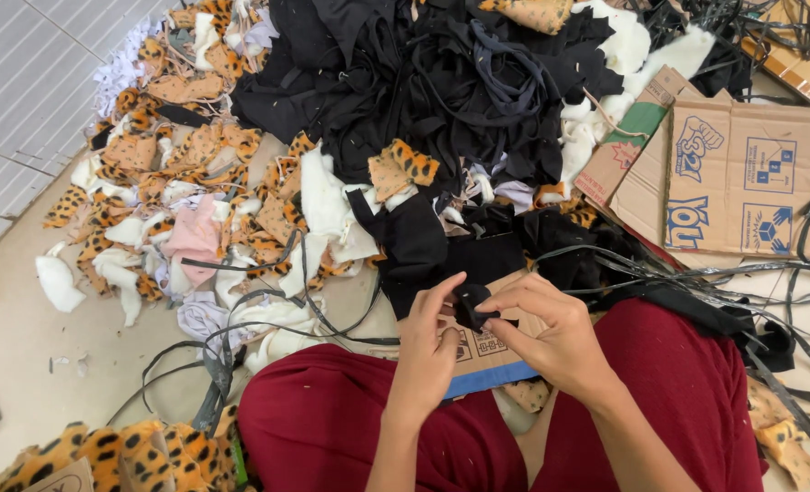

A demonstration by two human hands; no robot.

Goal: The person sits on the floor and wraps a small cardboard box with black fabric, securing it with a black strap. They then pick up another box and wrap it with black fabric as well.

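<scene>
Over the lap, above a cardboard sheet [492, 360]: left hand [428, 351] and right hand [551, 333] both pinch a small black fabric scrap [471, 305] betw. fingertips. Judged soft, light, limp; grip at edges w/ fingertips.

Sewing workshop floor, fabric scraps [195, 182], cardboard [742, 182]

We see a flattened brown cardboard box [740, 178] with blue printed symbols lying at upper right beside the black fabric heap. A second brown cardboard piece with a blue edge strip [489, 360] lies on our lap, partly under our hands.
</scene>
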